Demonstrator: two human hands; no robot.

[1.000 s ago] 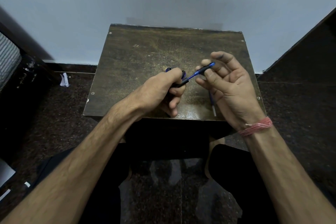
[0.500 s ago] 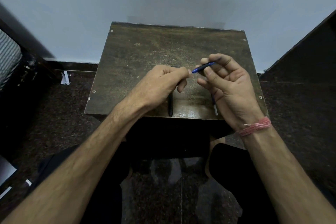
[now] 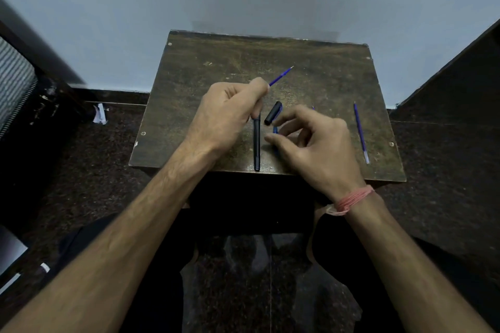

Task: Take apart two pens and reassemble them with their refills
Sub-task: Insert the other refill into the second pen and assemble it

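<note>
While a blue refill (image 3: 281,76) is pinched in the left hand (image 3: 227,113), a blue pen part (image 3: 275,130) is gripped by the right hand (image 3: 316,143), and a second refill (image 3: 360,132) lies near the table's (image 3: 311,67) right edge, a black barrel (image 3: 256,143) at its front edge.

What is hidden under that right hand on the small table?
Under the right hand a small blue pen piece peeks out on the worn brown wooden table; the rest is covered.
</note>
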